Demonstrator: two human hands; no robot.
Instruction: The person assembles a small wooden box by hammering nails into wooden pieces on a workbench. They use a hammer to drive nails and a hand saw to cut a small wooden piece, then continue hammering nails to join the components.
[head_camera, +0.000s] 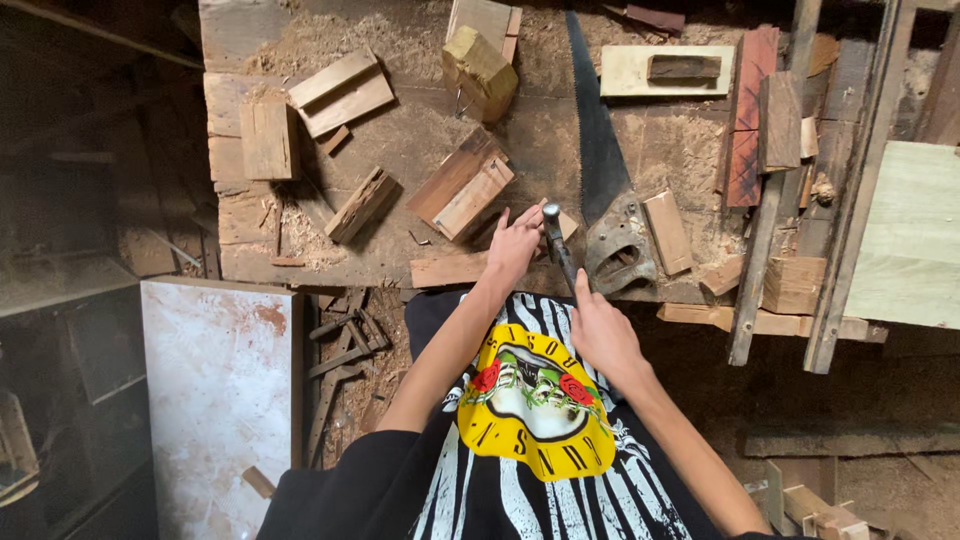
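Hidden: your right hand (603, 335) covered the lower handle of the hammer (556, 245); the far end of the saw blade ran out of frame at the top.
Unclear: the small piece under your left hand (515, 245) was hard to make out.
Hammer: dark metal head, slim dark shaft, tilted up over the near edge of the table (420, 150), just beside the handsaw (610, 215).
Right hand: clamped round the hammer handle.
Left hand: fingers pinched together at the table, beside the hammer head.
Surroundings: wood blocks (470, 185) and sawdust lay scattered across the table.
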